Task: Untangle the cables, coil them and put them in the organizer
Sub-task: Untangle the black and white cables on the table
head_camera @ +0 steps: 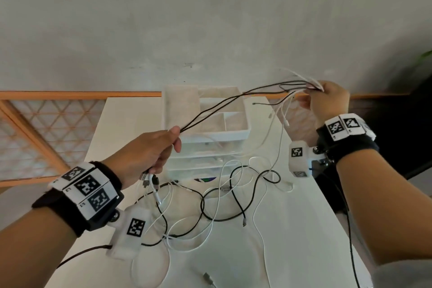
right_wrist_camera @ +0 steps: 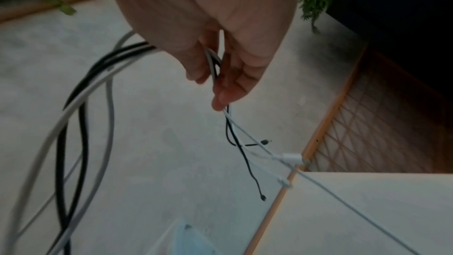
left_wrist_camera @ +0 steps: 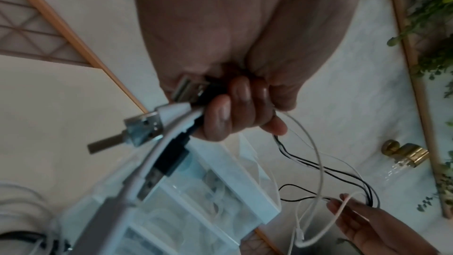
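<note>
My left hand [head_camera: 152, 149] [left_wrist_camera: 235, 108] grips a bundle of black and white cables, with several USB plugs [left_wrist_camera: 144, 127] sticking out below the fist. Thin black cables [head_camera: 233, 100] run taut from it up to my right hand [head_camera: 327, 100] [right_wrist_camera: 220, 77], which pinches black and white strands [right_wrist_camera: 230, 123] above the table's far right corner. Loose small connector ends [head_camera: 280, 119] dangle below that hand. A tangle of black and white cables [head_camera: 222, 206] lies on the white table [head_camera: 304, 229]. The white organizer [head_camera: 243, 132], with open compartments on top and clear drawers, stands behind the tangle.
A grey wall rises behind the table. An orange-framed lattice screen [head_camera: 35, 128] stands to the left. Green foliage [left_wrist_camera: 431, 26] and a brass fitting [left_wrist_camera: 404, 152] show to the right. One loose plug [head_camera: 209, 280] lies near the table's front edge.
</note>
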